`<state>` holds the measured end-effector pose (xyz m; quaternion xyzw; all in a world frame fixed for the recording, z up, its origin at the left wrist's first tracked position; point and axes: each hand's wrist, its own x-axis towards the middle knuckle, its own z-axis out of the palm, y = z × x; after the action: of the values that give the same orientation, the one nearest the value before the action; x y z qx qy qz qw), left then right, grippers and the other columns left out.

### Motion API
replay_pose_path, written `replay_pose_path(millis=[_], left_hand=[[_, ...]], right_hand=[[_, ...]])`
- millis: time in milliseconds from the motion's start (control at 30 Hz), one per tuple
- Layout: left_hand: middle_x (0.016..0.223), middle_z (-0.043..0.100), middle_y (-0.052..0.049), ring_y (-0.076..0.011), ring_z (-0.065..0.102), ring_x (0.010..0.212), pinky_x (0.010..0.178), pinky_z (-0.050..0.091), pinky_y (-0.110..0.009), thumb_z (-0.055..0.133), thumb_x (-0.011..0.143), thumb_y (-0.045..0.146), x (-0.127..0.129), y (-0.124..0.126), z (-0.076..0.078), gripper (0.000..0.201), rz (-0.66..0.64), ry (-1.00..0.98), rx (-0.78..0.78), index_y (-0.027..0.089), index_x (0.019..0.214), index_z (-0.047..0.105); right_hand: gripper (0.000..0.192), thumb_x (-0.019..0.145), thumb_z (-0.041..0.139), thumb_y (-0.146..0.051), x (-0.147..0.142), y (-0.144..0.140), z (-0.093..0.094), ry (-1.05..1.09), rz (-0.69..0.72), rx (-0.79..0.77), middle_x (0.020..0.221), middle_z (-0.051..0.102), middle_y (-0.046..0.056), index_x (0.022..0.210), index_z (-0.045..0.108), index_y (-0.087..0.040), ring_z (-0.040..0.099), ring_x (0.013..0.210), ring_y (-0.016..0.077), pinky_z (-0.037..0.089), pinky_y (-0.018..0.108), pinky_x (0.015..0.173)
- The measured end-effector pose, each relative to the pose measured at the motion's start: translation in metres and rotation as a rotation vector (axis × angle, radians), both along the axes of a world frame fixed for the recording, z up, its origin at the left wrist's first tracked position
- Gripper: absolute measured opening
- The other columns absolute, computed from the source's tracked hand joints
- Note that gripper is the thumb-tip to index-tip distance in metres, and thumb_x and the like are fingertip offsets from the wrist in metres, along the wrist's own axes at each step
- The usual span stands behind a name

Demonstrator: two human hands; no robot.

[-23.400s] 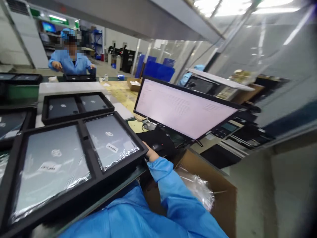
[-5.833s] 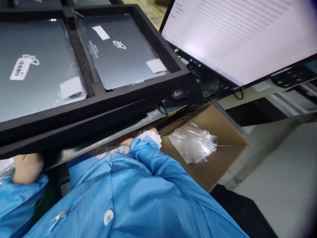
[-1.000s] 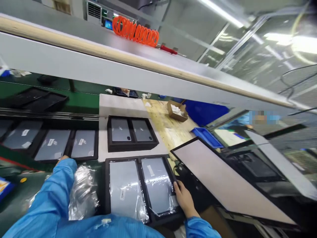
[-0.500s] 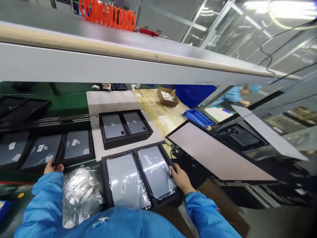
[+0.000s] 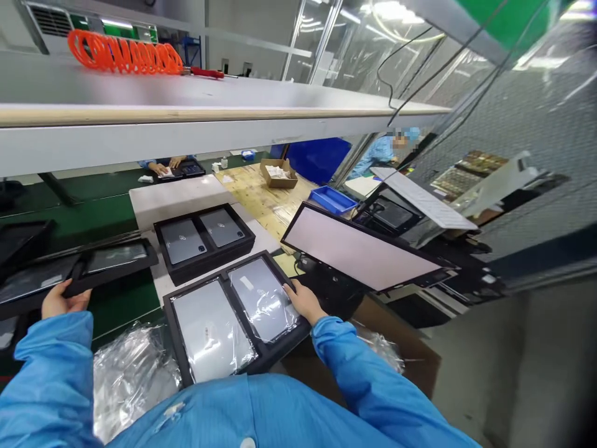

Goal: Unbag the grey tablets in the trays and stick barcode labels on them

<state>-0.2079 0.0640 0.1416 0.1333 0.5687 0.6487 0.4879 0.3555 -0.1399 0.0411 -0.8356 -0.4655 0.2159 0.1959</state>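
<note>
**Bright overhead light, strong wide-angle warp**

The scene is lit brightly and evenly by ceiling strip lights (image 5: 387, 9), blown out to white at the top. Glare is thrown off the plastic film over the near tray (image 5: 233, 311) and the crumpled bags (image 5: 130, 379). A soft shadow is cast beneath the shelf (image 5: 186, 118). Straight edges are bent toward the corners, the right edge is darkened, and slight motion blur is seen throughout.

Near black tray (image 5: 268, 358) flat on bench edge, two bagged grey tablets inside; left black tray (image 5: 112, 264) lifted, tilted, holding tablets.
</note>
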Motion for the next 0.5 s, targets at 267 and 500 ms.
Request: replay_pose_path(millis=[267,500], left_hand=[[0.111,0.077,-0.007,-0.0197,0.058,0.138,0.125,0.043,-0.038,0.057,0.081,0.013,0.135,-0.131,0.063,0.022,-0.111,-0.102,0.251,0.019,0.099,0.068],[0.101,0.079,-0.002,-0.0306,0.064,0.13,0.121,0.05,-0.044,0.074,0.065,0.024,0.261,-0.239,0.0,0.018,-0.268,-0.178,0.009,0.026,0.083,0.072]], right_hand=[[0.051,0.103,0.044,-0.045,-0.002,-0.004,0.013,0.145,-0.052,0.334,0.153,0.052,0.027,0.133,0.058,-0.007,0.04,0.149,0.0377,0.031,0.052,0.122],[0.071,0.093,0.056,-0.069,-0.009,0.005,0.054,1.073,0.186,0.423,0.127,0.072,0.014,0.143,0.053,-0.017,0.069,0.111,0.0302,0.057,0.046,0.095]])
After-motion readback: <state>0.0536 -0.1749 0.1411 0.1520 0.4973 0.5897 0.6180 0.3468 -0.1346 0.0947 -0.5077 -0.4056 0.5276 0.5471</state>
